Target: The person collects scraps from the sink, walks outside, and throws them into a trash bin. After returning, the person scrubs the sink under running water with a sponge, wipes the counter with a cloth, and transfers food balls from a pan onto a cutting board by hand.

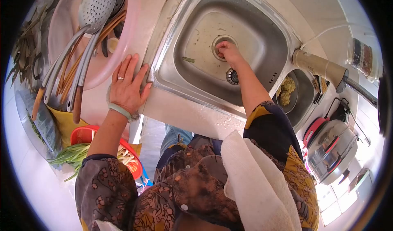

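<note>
My right hand (230,54) reaches into the steel sink (190,26), its fingers curled together at the drain hole (217,54). The fingertips are partly hidden, and I cannot make out what they hold, if anything. Beside my right forearm lies a dark drain strainer (232,77), out of the hole. A green leaf scrap (188,59) and small dark bits lie on the sink bottom. My left hand (127,85) rests flat on the counter by the sink's left rim, fingers stretched out and holding nothing. It wears a ring and a bracelet.
Left of the sink, a pink basin (61,38) carries a perforated skimmer (97,4), ladles and chopsticks. Below are a red basket (82,135) and green vegetables (73,157). A small side basin (303,85) holds a yellowish clump (286,90). A lidded pot (333,147) stands at the right.
</note>
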